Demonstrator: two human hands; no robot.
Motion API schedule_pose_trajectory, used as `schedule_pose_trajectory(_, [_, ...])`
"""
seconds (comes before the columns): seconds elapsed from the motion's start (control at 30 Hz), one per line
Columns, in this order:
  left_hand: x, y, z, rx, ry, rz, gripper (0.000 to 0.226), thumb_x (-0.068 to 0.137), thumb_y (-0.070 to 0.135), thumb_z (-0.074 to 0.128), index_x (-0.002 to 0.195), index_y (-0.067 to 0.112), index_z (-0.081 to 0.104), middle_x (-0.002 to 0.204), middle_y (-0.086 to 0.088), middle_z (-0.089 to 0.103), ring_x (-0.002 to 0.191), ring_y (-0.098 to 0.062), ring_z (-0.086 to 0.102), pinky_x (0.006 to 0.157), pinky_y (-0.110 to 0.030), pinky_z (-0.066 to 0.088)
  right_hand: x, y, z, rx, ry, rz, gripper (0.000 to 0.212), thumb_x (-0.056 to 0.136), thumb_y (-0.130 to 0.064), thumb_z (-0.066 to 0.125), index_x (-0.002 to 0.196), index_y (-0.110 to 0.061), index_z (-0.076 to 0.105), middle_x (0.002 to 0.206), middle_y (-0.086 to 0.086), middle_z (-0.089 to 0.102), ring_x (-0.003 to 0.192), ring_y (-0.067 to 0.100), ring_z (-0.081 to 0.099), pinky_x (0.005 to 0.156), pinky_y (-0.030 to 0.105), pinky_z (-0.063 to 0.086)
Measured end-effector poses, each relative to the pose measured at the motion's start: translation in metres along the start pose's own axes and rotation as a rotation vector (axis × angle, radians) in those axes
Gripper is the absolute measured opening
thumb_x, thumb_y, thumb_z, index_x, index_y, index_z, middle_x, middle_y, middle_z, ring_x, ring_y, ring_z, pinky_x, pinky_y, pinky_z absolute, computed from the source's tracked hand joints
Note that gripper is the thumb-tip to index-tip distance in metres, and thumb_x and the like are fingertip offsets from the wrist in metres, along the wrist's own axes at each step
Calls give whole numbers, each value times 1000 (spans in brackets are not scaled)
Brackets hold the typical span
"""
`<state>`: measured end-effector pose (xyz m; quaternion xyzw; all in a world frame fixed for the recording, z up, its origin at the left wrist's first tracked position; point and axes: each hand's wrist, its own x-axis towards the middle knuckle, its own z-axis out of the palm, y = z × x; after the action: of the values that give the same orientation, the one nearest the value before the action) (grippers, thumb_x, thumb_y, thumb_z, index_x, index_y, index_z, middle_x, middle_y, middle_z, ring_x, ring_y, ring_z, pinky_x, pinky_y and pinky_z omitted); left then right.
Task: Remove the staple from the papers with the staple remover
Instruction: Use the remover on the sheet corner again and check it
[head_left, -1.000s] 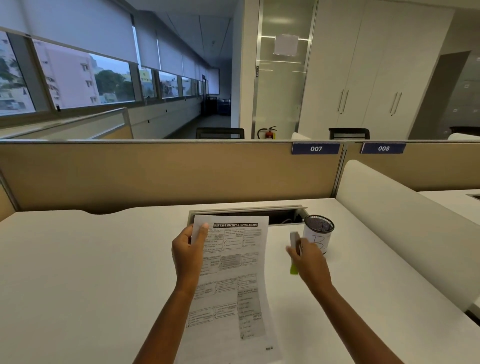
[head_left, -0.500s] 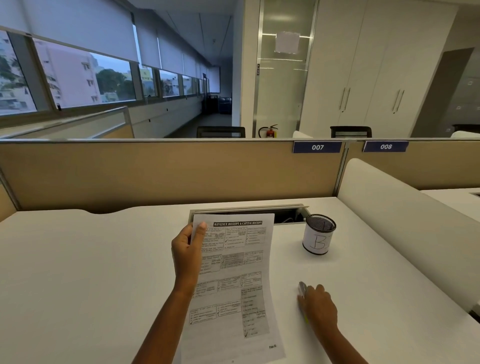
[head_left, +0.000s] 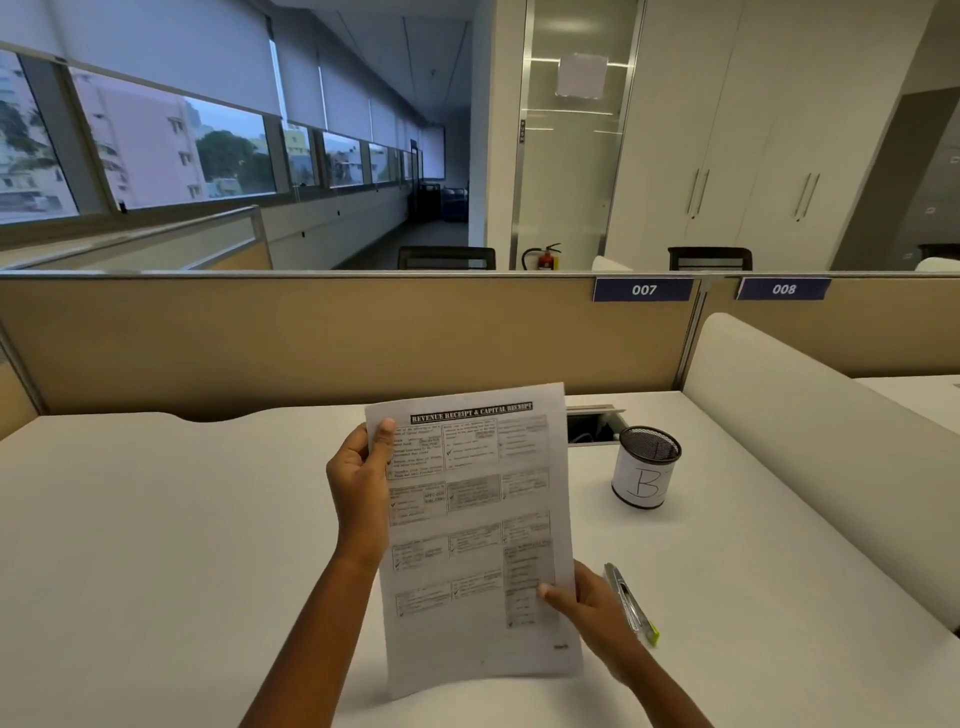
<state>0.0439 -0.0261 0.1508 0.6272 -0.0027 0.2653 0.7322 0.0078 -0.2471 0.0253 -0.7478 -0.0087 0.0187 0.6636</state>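
Observation:
The printed papers (head_left: 475, 525), headed "Revenue Receipt & Capital Receipt", are held up above the white desk (head_left: 156, 545). My left hand (head_left: 358, 478) pinches their upper left edge, thumb on the front. My right hand (head_left: 587, 605) grips the lower right edge, thumb on the page. The staple remover (head_left: 631, 605), a slim metal tool with a yellow-green end, lies flat on the desk just right of my right hand. No staple can be made out on the sheets.
A black mesh cup (head_left: 645, 466) with a white label marked "B" stands at the right rear of the desk. A cable slot (head_left: 592, 426) opens behind the papers. A beige partition (head_left: 311, 338) closes the back, a white divider (head_left: 810, 441) the right side.
My right hand carried the staple remover from beside the cup down to the desk, let go of it, and took the papers' lower right edge. The papers rose off the desk.

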Motion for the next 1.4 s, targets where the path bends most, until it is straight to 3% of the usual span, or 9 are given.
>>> schedule_pose_trajectory(0.07, [7, -4, -5, 0, 19, -19, 10, 88, 25, 49, 89, 27, 59, 87, -1, 64, 70, -7, 66, 55, -15, 54, 1, 6, 0, 71, 95, 10, 17, 84, 1, 58, 99, -7, 61, 104, 15, 69, 85, 21, 69, 66, 23, 57])
schedule_pose_trajectory(0.17, [13, -27, -19, 194, 12, -202, 41, 85, 19, 55, 123, 16, 42, 115, -15, 56, 101, -26, 55, 85, -34, 47, 10, 10, 4, 106, 180, 15, 17, 84, 1, 57, 101, 0, 59, 99, 17, 69, 82, 28, 68, 62, 27, 59])
schedule_pose_trajectory(0.23, [5, -47, -29, 357, -67, -385, 50, 83, 16, 58, 128, 8, 37, 123, -20, 53, 109, -33, 51, 91, -38, 42, 17, 7, 9, 105, 204, 16, 17, 85, -1, 58, 102, -2, 59, 98, 15, 69, 82, 29, 69, 61, 28, 59])
schedule_pose_trajectory(0.33, [-13, -71, -44, 438, -236, -577, 32, 86, 13, 55, 114, 0, 52, 120, -21, 58, 96, -28, 56, 82, -34, 44, 33, -2, 23, 85, 231, 1, 13, 86, -4, 58, 98, -8, 59, 97, 11, 69, 81, 24, 69, 59, 25, 59])
schedule_pose_trajectory(0.47, [-11, -88, -63, 488, -151, -516, 18, 84, 5, 53, 97, -2, 64, 108, -20, 66, 82, -27, 59, 77, -37, 49, 61, -14, 51, -28, 184, -4, 11, 89, -8, 53, 99, -11, 57, 102, 14, 67, 86, 27, 67, 69, 33, 59])
schedule_pose_trajectory(0.63, [30, -92, -90, 577, 10, -398, 17, 83, 0, 52, 95, -7, 62, 108, -22, 66, 83, -28, 57, 73, -29, 45, 103, -26, 102, -145, 129, 3, 18, 93, -8, 46, 109, -5, 53, 110, 13, 63, 84, 20, 62, 62, 15, 52])
schedule_pose_trajectory(0.77, [70, -98, -113, 661, 74, -335, 17, 83, -1, 53, 95, -10, 61, 110, -25, 65, 92, -39, 60, 74, -33, 46, 136, -32, 146, -195, 114, 49, 25, 91, -10, 51, 115, -2, 51, 118, 16, 60, 100, 31, 62, 84, 35, 53])
schedule_pose_trajectory(1.07, [147, -127, -151, 794, 141, -322, 23, 80, -5, 56, 102, -14, 58, 112, -32, 61, 99, -46, 58, 88, -49, 47, 203, -26, 219, -272, 71, 135, 29, 86, -6, 58, 114, -3, 51, 120, 15, 61, 104, 31, 63, 89, 36, 52])
schedule_pose_trajectory(1.4, [178, -171, -171, 903, 155, -364, 29, 77, -8, 57, 106, -13, 55, 115, -33, 59, 104, -47, 56, 91, -49, 45, 245, -8, 248, -351, 39, 171, 45, 83, -2, 62, 125, -3, 45, 127, 17, 55, 114, 33, 56, 98, 44, 48])
